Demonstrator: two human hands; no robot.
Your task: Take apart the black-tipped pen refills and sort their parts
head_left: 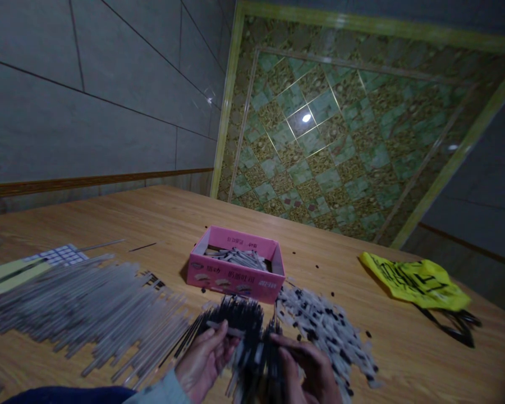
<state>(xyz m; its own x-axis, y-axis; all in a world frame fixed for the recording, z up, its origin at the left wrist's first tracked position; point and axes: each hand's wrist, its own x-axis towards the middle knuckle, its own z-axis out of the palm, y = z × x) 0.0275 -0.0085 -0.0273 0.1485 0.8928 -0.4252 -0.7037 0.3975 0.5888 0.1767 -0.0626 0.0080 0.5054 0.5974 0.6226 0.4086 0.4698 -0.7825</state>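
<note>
My left hand (206,353) pinches a small, whitish translucent tube-like piece (229,331) between thumb and fingers. It is held above a pile of thin black sticks (239,314) directly in front of me. My right hand (309,367) is closed at the right side of these sticks, its fingers curled and blurred; what they grip is not clear. Just beyond the sticks stands an open pink box (231,279) with several slim grey-white pieces (239,257) inside. Right of the box, beside my right hand, spreads a heap of small whitish and black pieces (328,328).
Many long translucent tubes (88,308) lie fanned out on the wooden table (151,210) at the left. Behind them are a yellowish sheet and a blue-checked one (63,255). A yellow bag (416,280) with black lettering and black straps lies at the right. Tiled walls border the table.
</note>
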